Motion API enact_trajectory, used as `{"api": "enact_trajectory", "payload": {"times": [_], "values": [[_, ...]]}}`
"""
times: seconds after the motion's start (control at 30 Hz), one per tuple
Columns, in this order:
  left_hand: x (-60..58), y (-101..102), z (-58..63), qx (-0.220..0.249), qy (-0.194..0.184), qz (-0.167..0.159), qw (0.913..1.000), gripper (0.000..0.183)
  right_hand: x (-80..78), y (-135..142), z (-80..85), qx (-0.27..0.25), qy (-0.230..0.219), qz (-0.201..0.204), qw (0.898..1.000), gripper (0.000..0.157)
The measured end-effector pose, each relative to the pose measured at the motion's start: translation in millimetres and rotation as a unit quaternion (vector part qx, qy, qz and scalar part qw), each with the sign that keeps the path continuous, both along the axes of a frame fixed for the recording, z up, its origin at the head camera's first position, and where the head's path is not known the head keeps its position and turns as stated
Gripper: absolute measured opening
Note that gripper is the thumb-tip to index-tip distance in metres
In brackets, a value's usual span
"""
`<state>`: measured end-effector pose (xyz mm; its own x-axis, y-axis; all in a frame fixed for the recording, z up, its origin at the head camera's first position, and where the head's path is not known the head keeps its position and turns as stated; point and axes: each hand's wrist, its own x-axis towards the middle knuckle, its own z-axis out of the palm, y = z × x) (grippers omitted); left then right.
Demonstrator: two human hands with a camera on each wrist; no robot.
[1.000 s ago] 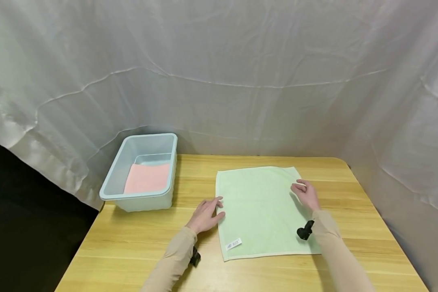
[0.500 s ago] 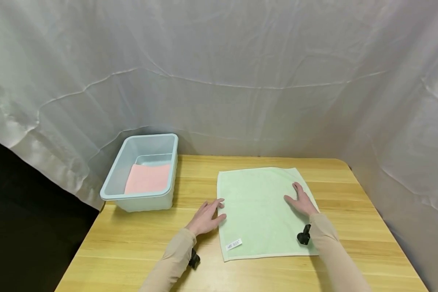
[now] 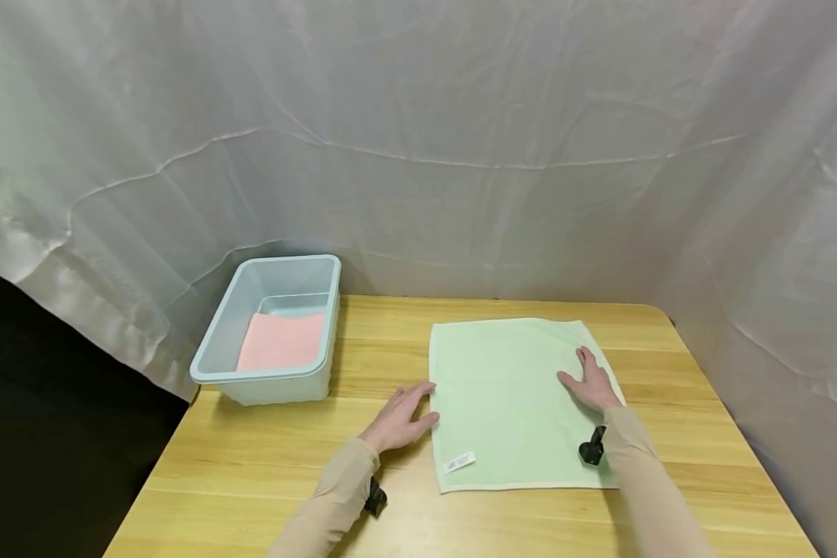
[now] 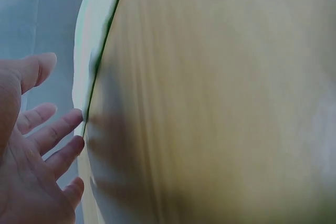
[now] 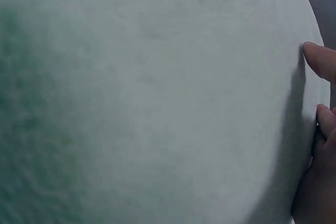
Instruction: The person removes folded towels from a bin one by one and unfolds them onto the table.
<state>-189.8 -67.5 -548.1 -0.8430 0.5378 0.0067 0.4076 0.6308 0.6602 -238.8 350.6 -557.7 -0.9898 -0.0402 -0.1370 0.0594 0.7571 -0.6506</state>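
Observation:
A pale green towel (image 3: 509, 403) lies spread flat on the wooden table, with a small white label (image 3: 459, 462) near its front left corner. My left hand (image 3: 399, 418) is at the towel's left edge, its fingers extended and apart; in the left wrist view the fingertips (image 4: 76, 144) meet that edge. My right hand (image 3: 593, 384) rests on the towel's right part, fingers extended and thumb spread. Only part of the right hand's fingers shows in the right wrist view, over the green cloth (image 5: 168, 98).
A light blue plastic bin (image 3: 212, 356) stands at the table's back left, with a folded pink cloth (image 3: 282, 341) inside. Grey curtains (image 3: 460, 217) hang behind and beside the wooden table (image 3: 251, 480).
The towel has shifted a little to the right, and both hands have moved right with it. My right hand's fingers, curled a second ago, have straightened onto the cloth.

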Motion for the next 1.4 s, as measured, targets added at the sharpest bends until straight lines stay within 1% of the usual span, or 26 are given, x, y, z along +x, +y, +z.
{"api": "enact_trajectory", "payload": {"times": [0.1,0.27,0.37,0.43,0.5,0.6,0.7,0.83,0.9,1.0,1.13,1.27,1.4], "values": [[1.2,4,0.8,0.000,-0.009,-0.015,0.9999,0.059,0.6,8,0.6,-0.001,0.010,-0.007,1.000,0.090],[1.9,12,-0.4,-0.017,-0.002,-0.030,0.9994,0.058,1.1,15,0.9,-0.017,0.025,-0.005,1.000,0.093],[2.5,15,-0.4,-0.022,-0.001,-0.037,0.9991,0.058,2.6,17,1.7,-0.027,0.020,-0.003,0.999,0.099],[3.2,16,1.0,-0.023,-0.004,-0.041,0.9989,0.059,4.3,17,3.2,-0.028,0.020,-0.009,0.999,0.101],[3.9,15,1.9,-0.026,-0.001,-0.042,0.9988,0.059,5.2,15,3.9,-0.023,0.020,-0.008,1.000,0.102],[4.4,12,2.3,-0.039,0.014,-0.034,0.9985,0.057,6.2,10,4.0,-0.010,0.028,0.002,1.000,0.098],[4.3,8,2.4,-0.048,0.037,-0.026,0.9978,0.053,8.3,4,3.6,0.014,0.033,0.018,0.999,0.094],[4.8,6,3.4,-0.049,0.057,-0.028,0.9968,0.052,13.8,-2,5.5,0.035,0.038,0.019,0.998,0.095],[5.9,5,4.2,-0.045,0.053,-0.031,0.9971,0.053,17.6,-2,7.0,0.037,0.045,0.018,0.998,0.095],[8.4,6,5.2,-0.028,0.035,-0.037,0.9983,0.055,25.4,2,9.4,0.029,0.070,0.018,0.997,0.093],[11.9,8,7.7,-0.008,0.009,-0.049,0.9987,0.058,42.1,8,15.0,0.033,0.083,0.018,0.996,0.090],[15.2,12,10.7,-0.014,0.002,-0.064,0.9979,0.059,61.9,9,22.2,0.041,0.042,0.030,0.998,0.093],[17.5,16,10.8,-0.026,-0.012,-0.074,0.9968,0.061,75.9,9,22.6,0.045,0.009,0.042,0.998,0.099]]}}
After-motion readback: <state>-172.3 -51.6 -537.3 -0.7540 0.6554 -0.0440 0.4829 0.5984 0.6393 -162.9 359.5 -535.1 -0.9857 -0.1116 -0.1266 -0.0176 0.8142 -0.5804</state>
